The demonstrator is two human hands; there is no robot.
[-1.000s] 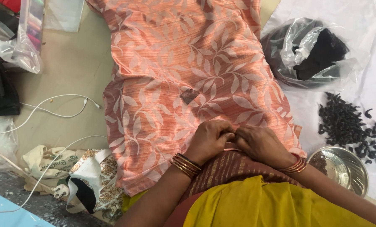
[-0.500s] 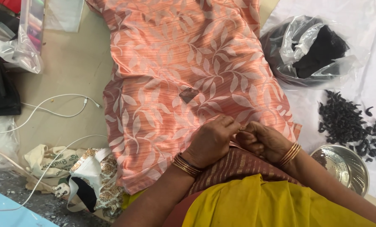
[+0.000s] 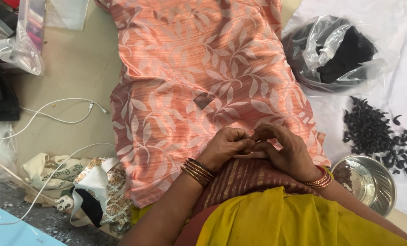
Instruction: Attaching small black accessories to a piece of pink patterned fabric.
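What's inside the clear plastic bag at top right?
The bag holds a dark, black mass, visible through the crinkled plastic. Glare and folds hide its exact kind and whatever lies beneath it. Similar black pieces lie loose outside.

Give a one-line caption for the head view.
Both hands, left hand and right hand, pinch the near edge of an orange leaf-print fabric.

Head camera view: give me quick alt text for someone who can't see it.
Both hands, left hand and right hand, pinch the near edge of an orange leaf-print cloth spread on the floor. To the right lie a steel bowl, a pile of dark pieces and a plastic bag.
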